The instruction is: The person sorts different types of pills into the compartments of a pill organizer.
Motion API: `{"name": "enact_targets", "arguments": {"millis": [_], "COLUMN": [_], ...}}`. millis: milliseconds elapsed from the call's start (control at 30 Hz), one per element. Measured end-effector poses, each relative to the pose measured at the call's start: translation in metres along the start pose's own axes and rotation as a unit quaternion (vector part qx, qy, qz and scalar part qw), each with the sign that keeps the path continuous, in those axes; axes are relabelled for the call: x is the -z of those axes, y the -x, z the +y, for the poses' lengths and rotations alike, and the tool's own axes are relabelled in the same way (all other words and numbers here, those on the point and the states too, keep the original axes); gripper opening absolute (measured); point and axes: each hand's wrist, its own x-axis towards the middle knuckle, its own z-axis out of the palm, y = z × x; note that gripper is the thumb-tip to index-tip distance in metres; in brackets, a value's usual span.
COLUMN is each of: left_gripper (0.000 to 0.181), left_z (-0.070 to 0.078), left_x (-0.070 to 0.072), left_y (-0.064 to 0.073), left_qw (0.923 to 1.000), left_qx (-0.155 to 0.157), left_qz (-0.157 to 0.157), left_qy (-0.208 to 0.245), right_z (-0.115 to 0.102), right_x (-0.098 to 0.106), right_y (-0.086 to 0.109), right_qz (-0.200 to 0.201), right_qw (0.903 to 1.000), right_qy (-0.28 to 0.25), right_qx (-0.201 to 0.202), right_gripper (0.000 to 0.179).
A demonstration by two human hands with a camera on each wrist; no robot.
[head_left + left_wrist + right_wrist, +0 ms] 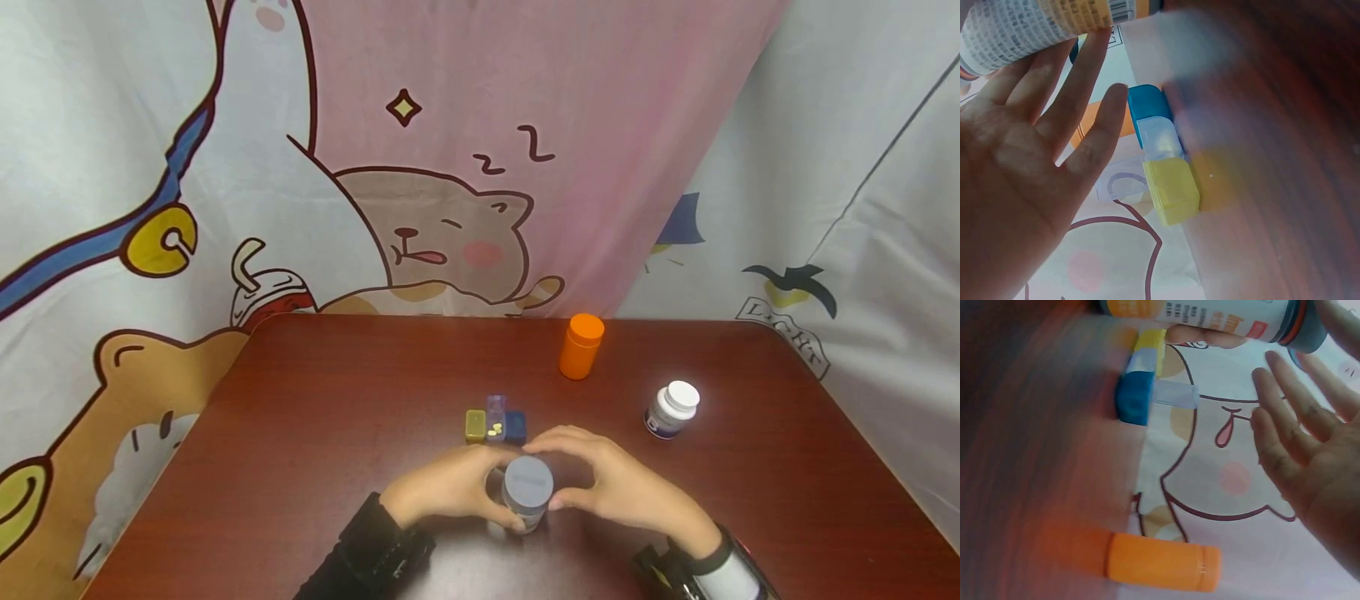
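A pill bottle [528,483] with a grey lid and a printed white and orange label stands upright near the table's front. My left hand [453,487] holds it, thumb at the near side and fingers behind. To its right, my right hand [611,475] arches loosely beside the lid, thumb tip close to the rim; its fingers [1282,419] are spread in the right wrist view. Just beyond the hands sits a small pill organizer [476,426] with yellow, clear and blue compartments. Its middle clear lid [1175,394] is raised, and a few pale yellow pills [494,429] lie inside.
An orange bottle [581,347] stands near the table's back edge. Farther right is a white bottle [672,409] with a dark label band. Behind the brown table [360,375] hangs a cartoon-printed cloth [600,100].
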Motion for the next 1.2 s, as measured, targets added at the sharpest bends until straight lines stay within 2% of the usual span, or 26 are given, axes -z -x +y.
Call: {"name": "enact_targets", "arguments": {"millis": [133, 233, 367, 533, 700, 933, 1200], "left_gripper": [0.055, 0.057, 0.063, 0.065, 0.061, 0.064, 0.059], "left_z": [0.000, 0.000, -0.002, -0.003, -0.002, -0.004, -0.004], "left_x": [0.000, 0.000, -0.001, -0.001, -0.001, -0.001, -0.002], "left_y": [0.000, -0.001, 0.000, 0.001, 0.002, 0.002, 0.001], "left_qw": [0.9999, 0.9999, 0.9998, 0.9998, 0.9998, 0.9998, 1.0000], "left_qx": [0.011, 0.013, 0.012, 0.009, 0.012, 0.011, 0.002], "left_qz": [-0.002, -0.006, -0.011, -0.012, -0.011, -0.011, 0.002], "left_qy": [0.003, 0.005, 0.010, 0.013, 0.015, 0.013, 0.009], "right_z": [0.011, 0.017, 0.021, 0.020, 0.014, 0.006, 0.000], "right_x": [-0.001, -0.004, -0.009, -0.015, -0.017, -0.019, -0.025], "right_y": [-0.002, -0.002, -0.001, -0.002, -0.002, -0.003, -0.004], "right_qz": [-0.004, -0.011, -0.024, -0.032, -0.022, 0.008, 0.055], "right_qw": [0.9979, 0.9943, 0.9913, 0.9909, 0.9916, 0.9964, 0.9959], "right_qy": [-0.064, -0.106, -0.129, -0.131, -0.127, -0.084, -0.071], "right_qx": [0.006, -0.001, -0.004, 0.001, -0.001, 0.007, 0.012], "right_gripper": [0.049, 0.049, 0.054, 0.056, 0.055, 0.057, 0.054]}}
